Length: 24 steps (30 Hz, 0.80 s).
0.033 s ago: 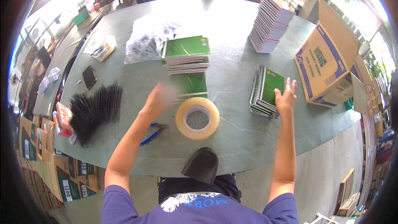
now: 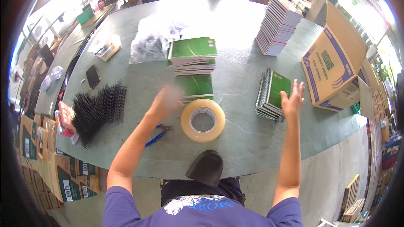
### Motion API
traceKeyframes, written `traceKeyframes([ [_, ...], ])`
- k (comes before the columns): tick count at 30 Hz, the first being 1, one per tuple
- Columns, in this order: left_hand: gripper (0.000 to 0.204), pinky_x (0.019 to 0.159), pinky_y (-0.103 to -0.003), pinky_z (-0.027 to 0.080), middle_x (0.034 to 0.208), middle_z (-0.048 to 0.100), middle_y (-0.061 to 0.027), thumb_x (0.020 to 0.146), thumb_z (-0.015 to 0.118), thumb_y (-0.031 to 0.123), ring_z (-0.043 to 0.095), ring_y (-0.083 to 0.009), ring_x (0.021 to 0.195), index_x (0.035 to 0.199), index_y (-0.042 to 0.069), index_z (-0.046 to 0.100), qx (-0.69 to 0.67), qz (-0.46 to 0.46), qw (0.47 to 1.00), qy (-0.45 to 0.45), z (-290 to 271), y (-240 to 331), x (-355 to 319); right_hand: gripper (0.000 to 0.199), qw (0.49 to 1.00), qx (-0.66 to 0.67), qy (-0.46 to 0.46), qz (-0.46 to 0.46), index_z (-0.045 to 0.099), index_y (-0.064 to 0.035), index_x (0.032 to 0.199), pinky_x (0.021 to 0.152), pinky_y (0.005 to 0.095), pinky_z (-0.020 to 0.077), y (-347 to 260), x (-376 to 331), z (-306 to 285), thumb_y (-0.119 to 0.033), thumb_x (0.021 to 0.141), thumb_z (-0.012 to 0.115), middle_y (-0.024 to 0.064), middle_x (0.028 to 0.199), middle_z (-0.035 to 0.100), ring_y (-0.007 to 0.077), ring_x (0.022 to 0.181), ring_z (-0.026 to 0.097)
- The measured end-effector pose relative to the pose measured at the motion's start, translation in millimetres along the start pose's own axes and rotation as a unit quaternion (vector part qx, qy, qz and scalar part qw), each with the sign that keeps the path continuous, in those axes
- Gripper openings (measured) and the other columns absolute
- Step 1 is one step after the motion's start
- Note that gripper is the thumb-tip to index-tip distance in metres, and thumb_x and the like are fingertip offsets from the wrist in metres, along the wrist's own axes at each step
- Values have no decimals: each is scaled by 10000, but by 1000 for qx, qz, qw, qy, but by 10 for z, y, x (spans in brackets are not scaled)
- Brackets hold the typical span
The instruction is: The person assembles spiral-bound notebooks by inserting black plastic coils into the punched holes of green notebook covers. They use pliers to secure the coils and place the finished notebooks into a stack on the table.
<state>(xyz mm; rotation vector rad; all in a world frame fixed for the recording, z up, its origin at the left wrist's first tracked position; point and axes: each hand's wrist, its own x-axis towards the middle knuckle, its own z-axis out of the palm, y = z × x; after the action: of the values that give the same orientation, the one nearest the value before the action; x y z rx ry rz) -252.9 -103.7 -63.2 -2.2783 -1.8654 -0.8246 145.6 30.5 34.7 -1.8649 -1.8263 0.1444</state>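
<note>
My right hand is at the right edge of a stack of green spiral notebooks, fingers spread and thumb at the top cover. My left hand is beside the near pile of green-covered books; its fingers are smeared, so any hold is unclear. Behind it rises a taller pile of green books. Close in front of both piles, a large roll of clear tape lies flat. Blue-handled cutters rest below my left wrist.
Black spiral coils lie fanned out at left, near a phone. Farther back are a clear plastic bag and a small tub. A tall notebook stack and an open carton stand at right. A dark rounded object overlaps the near edge.
The whole scene has shifted slightly to the right in the picture. Both hands keep nearly the same places, and the notebooks look unchanged.
</note>
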Motion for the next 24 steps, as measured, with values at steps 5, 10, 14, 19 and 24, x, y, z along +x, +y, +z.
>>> traceKeyframes([
  [5, 270, 805, -373, 473, 958, 635, -101, 759, 624, 61, 568, -274, 888, 1019, -11, 640, 49, 29, 998, 11, -48, 205, -33, 578, 985, 71, 33, -152, 417, -51, 1380, 1118, 512, 206, -316, -289, -25, -170, 854, 624, 183, 1490, 287, 323, 1402, 227],
  [10, 239, 740, -404, 461, 836, 600, -116, 805, 548, 59, 544, -314, 838, 1024, -4, 621, 90, 55, 994, -1, -259, 257, -130, 550, 946, 193, -67, -251, 476, -24, 1328, 1093, 408, 293, -710, -587, 165, -163, 832, 670, 205, 1405, 420, 352, 1347, 337],
  [14, 243, 709, -313, 510, 839, 668, -85, 758, 588, -52, 614, -195, 768, 991, -32, 652, -66, -119, 988, 69, -678, 493, -155, 511, 904, 342, -126, -225, 513, -12, 1290, 1021, 355, 379, -1015, -823, 333, -192, 844, 684, 180, 1319, 525, 299, 1228, 496],
  [19, 157, 725, -262, 501, 852, 690, -59, 856, 589, 4, 607, -91, 791, 986, -24, 672, -434, -212, 875, 40, -872, 1093, -211, 271, 661, 681, -311, -55, 619, 13, 1078, 824, 262, 467, -1376, -923, 443, -115, 850, 687, 89, 1009, 658, 114, 910, 590],
  [24, 187, 743, -357, 537, 938, 693, -154, 841, 639, 144, 671, -256, 861, 927, -18, 674, -70, -342, 935, 57, -996, -23, -515, 183, 837, 355, -325, -261, 664, -20, 966, 628, 304, 497, -1664, -817, -302, -80, 796, 697, 116, 770, 685, 189, 658, 644],
])
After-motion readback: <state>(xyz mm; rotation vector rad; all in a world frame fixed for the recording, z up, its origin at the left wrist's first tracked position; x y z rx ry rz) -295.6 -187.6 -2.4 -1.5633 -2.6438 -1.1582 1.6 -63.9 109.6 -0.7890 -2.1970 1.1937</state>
